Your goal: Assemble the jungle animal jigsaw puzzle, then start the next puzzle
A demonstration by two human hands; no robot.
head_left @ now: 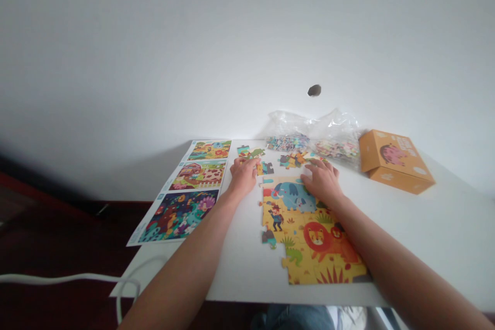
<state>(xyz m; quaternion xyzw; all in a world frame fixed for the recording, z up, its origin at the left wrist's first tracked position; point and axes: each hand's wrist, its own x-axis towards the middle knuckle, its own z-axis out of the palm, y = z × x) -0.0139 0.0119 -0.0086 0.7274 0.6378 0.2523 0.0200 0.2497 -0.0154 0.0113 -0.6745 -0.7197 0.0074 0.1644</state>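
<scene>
A partly joined jigsaw puzzle lies on the white table, showing an elephant, an explorer and lions on yellow ground. My left hand rests at a small cluster of puzzle pieces left of the puzzle's far edge, its fingertips over them and partly hiding them. With fingers spread, my right hand is at the puzzle's far right corner, its fingertips near more loose pieces. Whether either hand pinches a single piece is hard to see; both look flat and open.
A reference sheet with three pictures lies at left. Clear plastic bags of puzzle pieces lean against the wall beside an orange box. A white cable loops past the table's near left corner. The wall has a dark hole.
</scene>
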